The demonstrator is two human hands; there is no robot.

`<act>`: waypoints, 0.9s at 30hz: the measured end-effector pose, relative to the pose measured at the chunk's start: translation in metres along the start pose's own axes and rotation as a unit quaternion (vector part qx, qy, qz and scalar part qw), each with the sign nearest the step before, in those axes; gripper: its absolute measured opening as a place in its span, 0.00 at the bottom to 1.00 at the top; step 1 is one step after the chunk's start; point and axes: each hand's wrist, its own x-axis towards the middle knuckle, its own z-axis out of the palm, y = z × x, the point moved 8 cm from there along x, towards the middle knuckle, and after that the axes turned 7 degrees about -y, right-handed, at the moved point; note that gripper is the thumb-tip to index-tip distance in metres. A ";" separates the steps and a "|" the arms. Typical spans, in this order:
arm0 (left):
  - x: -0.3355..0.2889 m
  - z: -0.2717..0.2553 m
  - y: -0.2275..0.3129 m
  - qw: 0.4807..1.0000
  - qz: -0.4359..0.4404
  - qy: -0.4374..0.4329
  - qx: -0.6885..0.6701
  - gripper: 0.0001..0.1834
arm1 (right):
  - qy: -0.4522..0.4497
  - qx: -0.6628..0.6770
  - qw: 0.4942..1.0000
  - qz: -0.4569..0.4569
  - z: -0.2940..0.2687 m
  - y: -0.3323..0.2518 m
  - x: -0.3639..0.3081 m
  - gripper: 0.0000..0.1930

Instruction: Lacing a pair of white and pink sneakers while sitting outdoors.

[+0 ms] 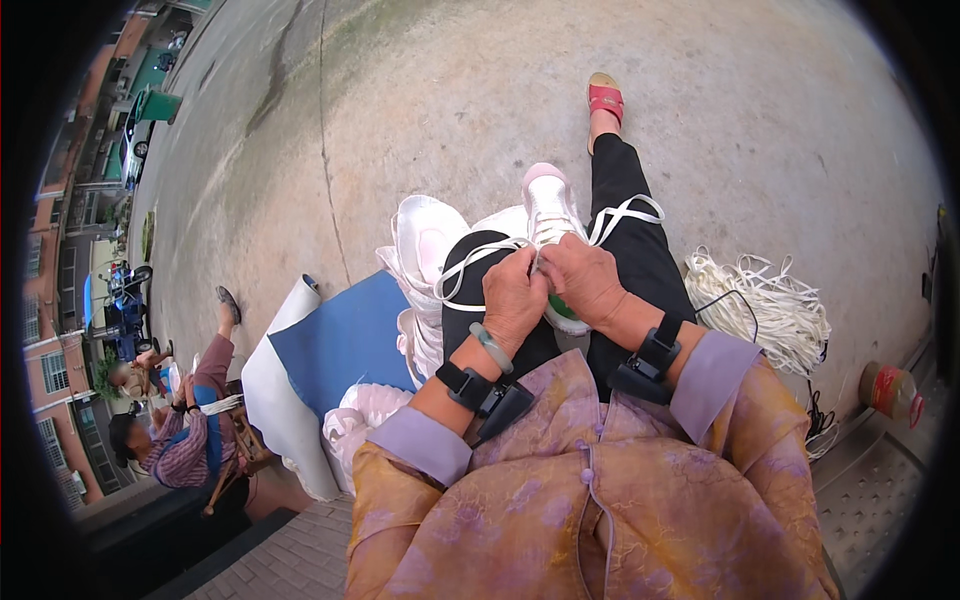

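While the person sat bent over their own lap, the left hand (516, 298) and the right hand (584, 282) met, each curled nearly closed, thumb and fingers pinching a white lace (462, 282) whose loops spread out on both sides. The white shoe (549, 212) lay between the thighs, just under the hands, its pink toe pointing away from the body and its heel toward it; the long axis ran almost straight out, leaning a little to the left. Near the left knee I saw more pale shoes (428, 232) piled up, a flat blue sheet (340, 335) beside them and a curling white sheet (275, 400) past that. To the right, a tangled heap of white laces (755, 312) rested on the ground, with a plastic bottle (891, 392) nearby. All around stretched an open concrete floor (450, 90), stained and crossed by a long crack. Farther off to the left, a person in a striped top (185, 455) was seated; beyond stood a blue vehicle (125, 312), a green bin (159, 106), a parked car (132, 148) and brick-coloured buildings (55, 372).
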 end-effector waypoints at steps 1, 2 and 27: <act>-0.002 0.000 -0.001 1.000 -0.001 -0.001 0.000 0.08 | -0.016 -0.018 1.000 -0.004 0.003 -0.003 0.000 0.04; -0.003 -0.001 -0.003 1.000 -0.009 -0.002 -0.020 0.09 | -0.017 -0.016 1.000 -0.003 0.003 -0.004 0.000 0.04; 0.013 -0.037 -0.002 0.987 0.071 0.040 0.136 0.10 | -0.062 0.000 0.994 0.092 -0.127 0.109 -0.140 0.05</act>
